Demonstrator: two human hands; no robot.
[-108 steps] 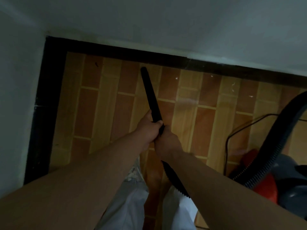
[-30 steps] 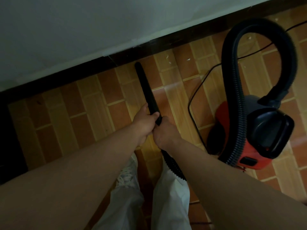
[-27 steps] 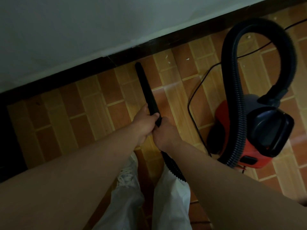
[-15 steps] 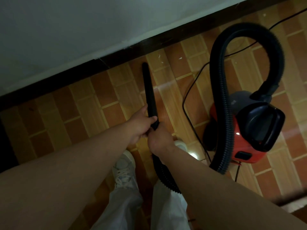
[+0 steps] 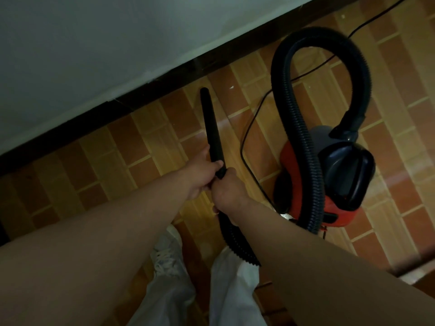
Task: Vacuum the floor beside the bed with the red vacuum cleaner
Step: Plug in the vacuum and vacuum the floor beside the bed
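Both hands closed around the black nozzle (image 5: 211, 124). Left hand (image 5: 200, 171) grips the tube's lower end; right hand (image 5: 229, 191) grips just behind it at the hose (image 5: 306, 142) joint, the 2 touching. Tip sits near the dark baseboard (image 5: 150, 90). Red vacuum cleaner (image 5: 340, 214) stands on the tiled floor (image 5: 117, 156) right of the hands, with the cord (image 5: 241, 149) between them.
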